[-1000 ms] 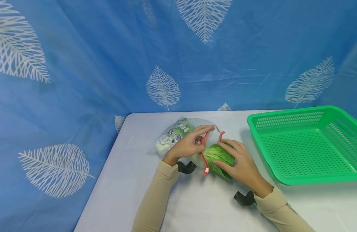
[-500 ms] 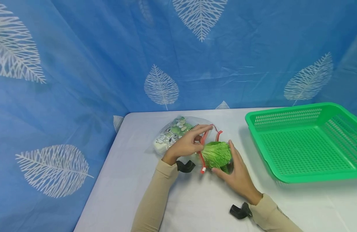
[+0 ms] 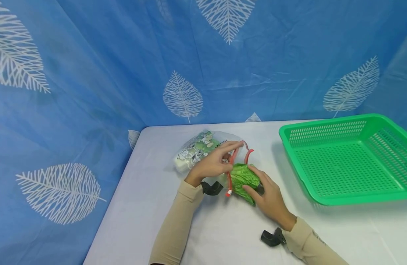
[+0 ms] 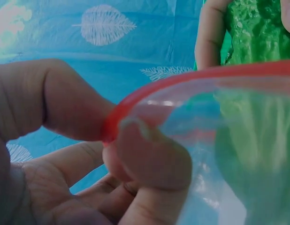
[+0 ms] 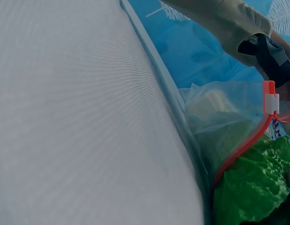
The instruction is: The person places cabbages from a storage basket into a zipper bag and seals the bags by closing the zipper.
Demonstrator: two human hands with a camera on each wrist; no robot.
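My left hand (image 3: pixel 210 165) pinches the red zip edge (image 4: pixel 182 79) of a clear printed slider bag (image 3: pixel 194 150), holding its mouth open. A head of lettuce (image 3: pixel 243 180) lies at that mouth, its pale stem end inside the bag and its green leaves outside. Fingers and thumb of my right hand (image 3: pixel 272 198) grip the leafy end from the right. Inside the bag's left part are white and green contents, partly hidden by the print. A white slider (image 5: pixel 271 103) sits at the near end of the red zip.
To the right, a green perforated plastic basket (image 3: pixel 345 173) stands on the white-covered table (image 3: pixel 140 206). Behind and to the left hangs a blue curtain (image 3: pixel 124 55) with white leaf prints. Black camera mounts (image 3: pixel 272 237) are worn at both wrists.
My right hand has shifted left and drawn back slightly, first spreading round the lettuce's end and then closing in on it. The lettuce has moved slightly left; my left hand keeps its pinch.
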